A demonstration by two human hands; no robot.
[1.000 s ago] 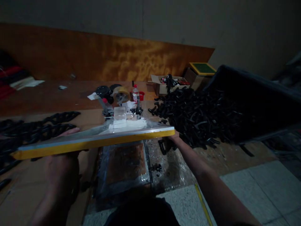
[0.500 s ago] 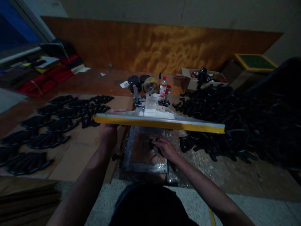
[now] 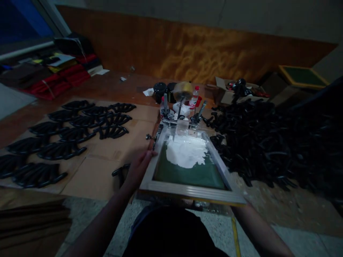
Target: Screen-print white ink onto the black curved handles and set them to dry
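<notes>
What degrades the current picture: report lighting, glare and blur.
Head view, lighting: dim overall, with the pile of black parts merging into shadow; head view, glare: wavy bright patches on the wooden panel, probably reflections; head view, blur: the left hand looks soft, perhaps from motion.

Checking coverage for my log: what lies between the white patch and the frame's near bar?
A strip of bare green screen, visible in the head view.
</notes>
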